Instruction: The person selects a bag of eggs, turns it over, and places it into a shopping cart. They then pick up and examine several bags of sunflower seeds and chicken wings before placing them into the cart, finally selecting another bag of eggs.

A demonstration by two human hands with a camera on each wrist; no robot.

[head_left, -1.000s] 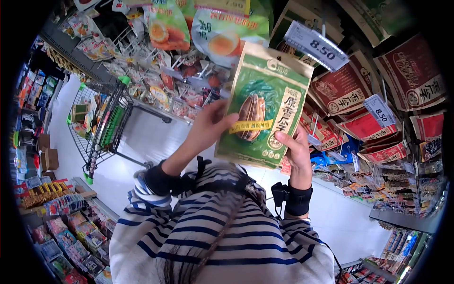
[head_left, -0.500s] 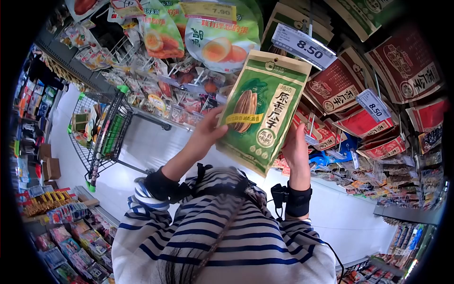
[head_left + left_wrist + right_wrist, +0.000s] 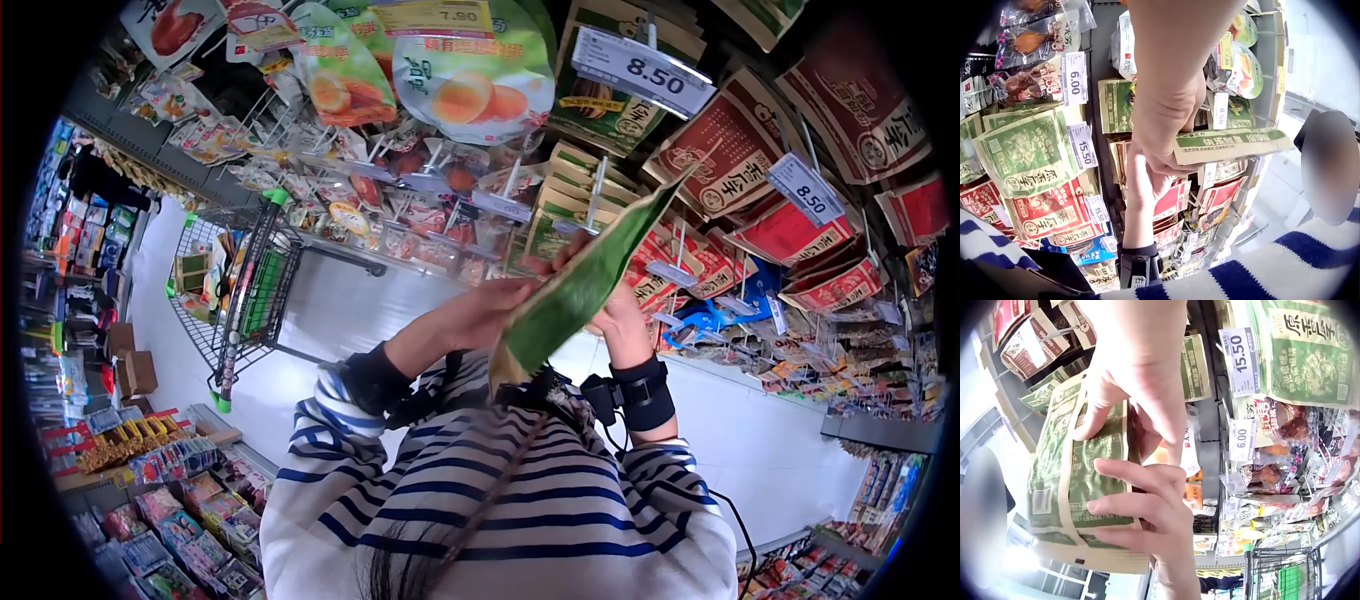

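Observation:
A green and tan bag of sunflower seeds [image 3: 585, 285] is held up before the striped shirt, turned nearly edge-on in the head view. My left hand [image 3: 480, 315] grips one side of it, and my right hand [image 3: 620, 315] the other, partly hidden behind the bag. The right wrist view shows the back of the bag [image 3: 1060, 469] with its lengthwise seam. There the right thumb presses near its upper part, while several fingers of the left hand [image 3: 1154, 509] lie across the face. In the left wrist view the bag [image 3: 1229, 147] juts out from the hands as a narrow strip.
Racks of hanging snack packs face me, with red seed bags [image 3: 715, 145], green seed bags [image 3: 615, 75] and egg packs [image 3: 475, 75] under price tags [image 3: 645, 70]. A black and green shopping cart [image 3: 245, 300] with goods stands left. Low shelves [image 3: 175, 520] lie behind left.
The bag, earlier with its printed front facing up at me, has been turned edge-on. Both hands have shifted with it, and the view has moved slightly, so the cart appears farther right.

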